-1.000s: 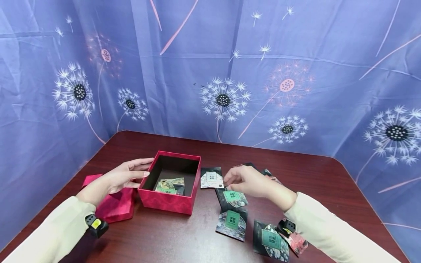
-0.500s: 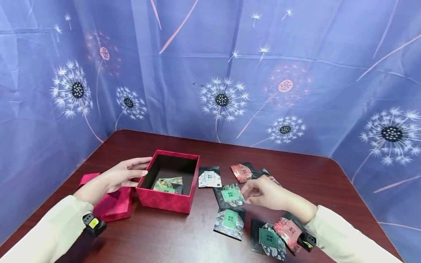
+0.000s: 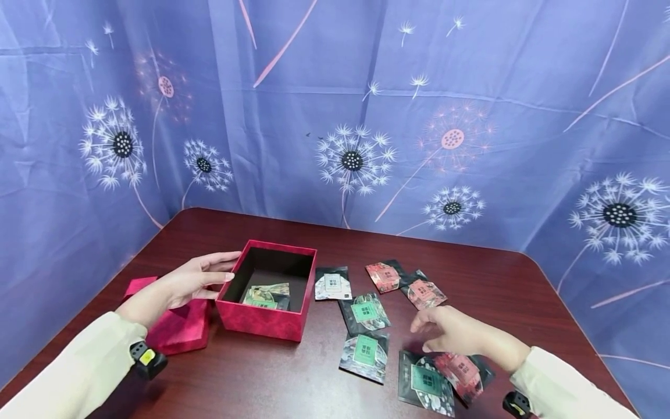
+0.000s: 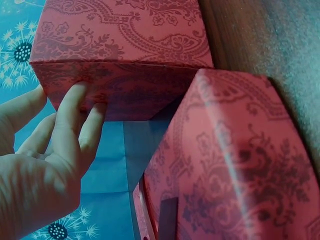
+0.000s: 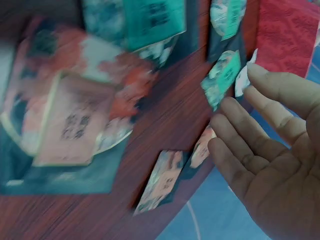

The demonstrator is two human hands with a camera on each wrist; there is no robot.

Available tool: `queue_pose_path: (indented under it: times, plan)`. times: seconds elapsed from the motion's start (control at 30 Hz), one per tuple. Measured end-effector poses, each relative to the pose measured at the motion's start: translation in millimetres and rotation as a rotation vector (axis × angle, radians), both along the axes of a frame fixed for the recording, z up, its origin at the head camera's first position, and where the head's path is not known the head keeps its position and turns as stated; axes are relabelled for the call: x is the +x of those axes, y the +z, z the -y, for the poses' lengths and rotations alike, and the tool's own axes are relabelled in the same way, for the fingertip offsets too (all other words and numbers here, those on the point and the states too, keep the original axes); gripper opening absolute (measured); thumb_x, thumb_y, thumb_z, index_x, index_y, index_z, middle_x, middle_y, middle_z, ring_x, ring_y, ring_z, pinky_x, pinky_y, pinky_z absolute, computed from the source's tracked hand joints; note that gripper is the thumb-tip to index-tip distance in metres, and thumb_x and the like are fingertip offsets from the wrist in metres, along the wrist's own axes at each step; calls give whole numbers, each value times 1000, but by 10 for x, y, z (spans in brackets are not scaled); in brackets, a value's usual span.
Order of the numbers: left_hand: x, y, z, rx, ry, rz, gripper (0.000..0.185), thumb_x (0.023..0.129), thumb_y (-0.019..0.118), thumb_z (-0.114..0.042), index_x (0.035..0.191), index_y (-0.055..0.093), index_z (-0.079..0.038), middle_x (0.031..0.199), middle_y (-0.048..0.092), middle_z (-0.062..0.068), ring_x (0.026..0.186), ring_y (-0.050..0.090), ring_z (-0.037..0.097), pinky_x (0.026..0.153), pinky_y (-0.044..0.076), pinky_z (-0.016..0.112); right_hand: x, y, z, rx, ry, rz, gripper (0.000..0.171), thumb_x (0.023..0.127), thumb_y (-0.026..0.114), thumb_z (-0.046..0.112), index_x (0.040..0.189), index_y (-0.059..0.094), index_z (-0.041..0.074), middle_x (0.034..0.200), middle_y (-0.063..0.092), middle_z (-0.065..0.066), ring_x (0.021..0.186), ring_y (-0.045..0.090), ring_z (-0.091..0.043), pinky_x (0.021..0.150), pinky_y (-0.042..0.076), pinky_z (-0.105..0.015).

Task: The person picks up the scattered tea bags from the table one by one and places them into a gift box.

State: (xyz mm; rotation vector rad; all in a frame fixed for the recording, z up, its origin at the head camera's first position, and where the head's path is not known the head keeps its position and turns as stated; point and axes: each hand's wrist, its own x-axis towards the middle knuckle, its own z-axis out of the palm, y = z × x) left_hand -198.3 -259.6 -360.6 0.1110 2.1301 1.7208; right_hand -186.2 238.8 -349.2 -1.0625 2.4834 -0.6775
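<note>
Lower centre: box (image 3: 257, 324), packets (image 3: 266, 295) inside; lower right: we count seven outside. Left hand (image 3: 195, 280): straight fingers touching box. Right hand (image 3: 454, 331): fingers relaxed, empty.

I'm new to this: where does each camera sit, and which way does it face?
Head: worn on the person's head, facing forward and down at the table and curtain; both sleeves, the left hand and the right hand show.
Left wrist: worn on that wrist, looking at the side of the red box and another red piece; only the left hand shows.
Right wrist: worn on that wrist, looking across flat packets; the right hand's palm and fingers show.
Head and right wrist share the packets and right hand.
</note>
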Motion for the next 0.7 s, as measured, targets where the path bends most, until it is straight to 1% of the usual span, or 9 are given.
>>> queue_pose_path:
  times: [0.13, 0.27, 0.43, 0.5, 0.6, 0.7]
  plan:
    - [4, 6, 5, -6, 5, 0, 72, 94, 59, -23, 151, 19, -6, 152, 26, 27, 122, 52, 29, 92, 50, 45, -2, -58, -116, 56, 37, -43, 26, 73, 76, 3, 97, 65, 6, 96, 67, -2, 93, 63, -20, 77, 53, -37]
    - [7, 3, 4, -7, 13, 6, 72, 93, 59, -24, 151, 20, -7, 152, 27, 26, 121, 53, 27, 93, 50, 45, 12, -103, -209, 99, 45, -40, 28, 71, 75, -1, 96, 65, 7, 95, 64, -1, 89, 61, -17, 73, 52, -33]
    - [2, -32, 12, 0, 18, 11, 72, 93, 60, -23, 151, 20, -7, 152, 27, 26, 118, 56, 22, 92, 50, 45, 66, -144, -323, 164, 44, 0, 40, 68, 75, -2, 101, 60, 14, 99, 52, 3, 94, 49, -17, 70, 46, -27]
    - [-2, -43, 20, 0, 19, 10, 72, 93, 60, -23, 151, 20, -8, 152, 27, 26, 117, 56, 21, 92, 50, 45, 81, -170, -363, 184, 38, 3, 45, 66, 78, 0, 103, 58, 17, 101, 49, 3, 97, 45, -18, 70, 44, -26]
    - [-5, -40, 25, -4, 18, 6, 72, 93, 60, -24, 152, 21, -8, 151, 29, 26, 118, 56, 21, 93, 50, 45, 100, -212, -411, 191, 23, 2, 51, 63, 79, -1, 105, 56, 18, 103, 47, 3, 98, 42, -18, 68, 43, -25]
    - [0, -36, 25, -5, 21, 7, 73, 93, 60, -24, 151, 21, -8, 150, 30, 26, 117, 57, 21, 93, 50, 45, 117, -268, -450, 172, 35, -54, 56, 58, 79, -4, 104, 55, 19, 102, 47, 4, 95, 43, -15, 68, 42, -24]
